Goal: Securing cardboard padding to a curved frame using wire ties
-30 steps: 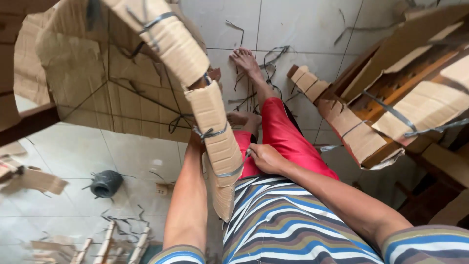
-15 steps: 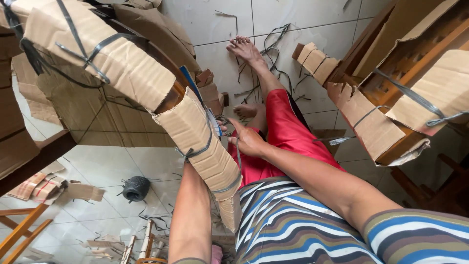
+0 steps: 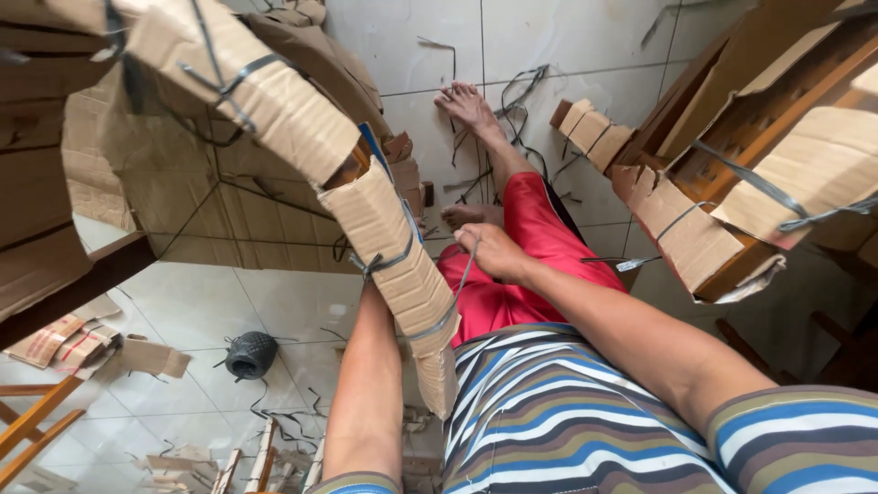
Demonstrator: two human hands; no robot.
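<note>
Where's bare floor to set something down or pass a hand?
Free: white floor tiles between the cardboard-wrapped wooden leg and the black strap roll; also tiles above the foot. Crowded: loose straps around the foot, cardboard scraps lower left. Right hand pulls a grey strap.

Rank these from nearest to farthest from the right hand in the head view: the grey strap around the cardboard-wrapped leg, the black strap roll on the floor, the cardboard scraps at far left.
1. The grey strap: in the right hand, beside the cardboard-wrapped leg.
2. The black strap roll: on the tiles, lower left.
3. The cardboard scraps: far left, past the roll.
</note>
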